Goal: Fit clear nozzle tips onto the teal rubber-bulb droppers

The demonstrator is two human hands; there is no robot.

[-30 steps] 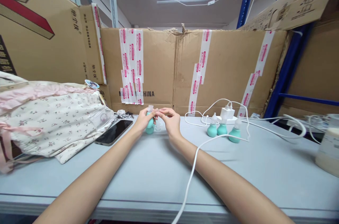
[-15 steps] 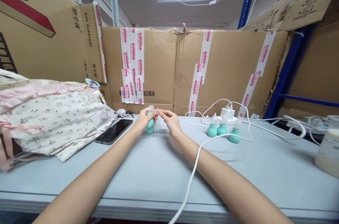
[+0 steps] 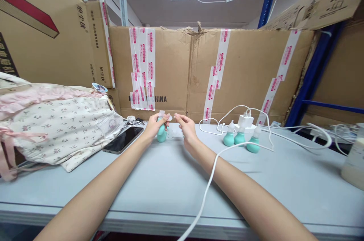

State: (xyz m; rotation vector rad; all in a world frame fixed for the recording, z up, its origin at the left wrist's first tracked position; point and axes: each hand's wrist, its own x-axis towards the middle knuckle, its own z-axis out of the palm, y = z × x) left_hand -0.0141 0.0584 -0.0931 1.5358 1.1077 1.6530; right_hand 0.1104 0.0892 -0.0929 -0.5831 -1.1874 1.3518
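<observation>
My left hand [image 3: 155,124] is closed around a teal bulb with a clear tip [image 3: 162,134], held upright on the grey table [image 3: 159,180] near the cardboard wall. My right hand [image 3: 184,127] is a short gap to its right, fingers curled in a pinch; whether it holds anything is too small to see. Small clear plastic pieces [image 3: 172,133] lie on the table between the two hands. Three more teal bulbs with clear tips [image 3: 241,139] stand in a row further right.
A black phone [image 3: 123,139] lies left of my hands, beside a floral fabric bag [image 3: 57,123]. A white charger [image 3: 246,120] and white cables [image 3: 298,131] trail across the right side; one cable crosses my right forearm. A pale container [image 3: 354,159] stands at the right edge. Cardboard boxes [image 3: 199,70] wall the back.
My right hand has drawn away from the bulb's tip to the right, opening a gap between the hands. The view has tilted slightly.
</observation>
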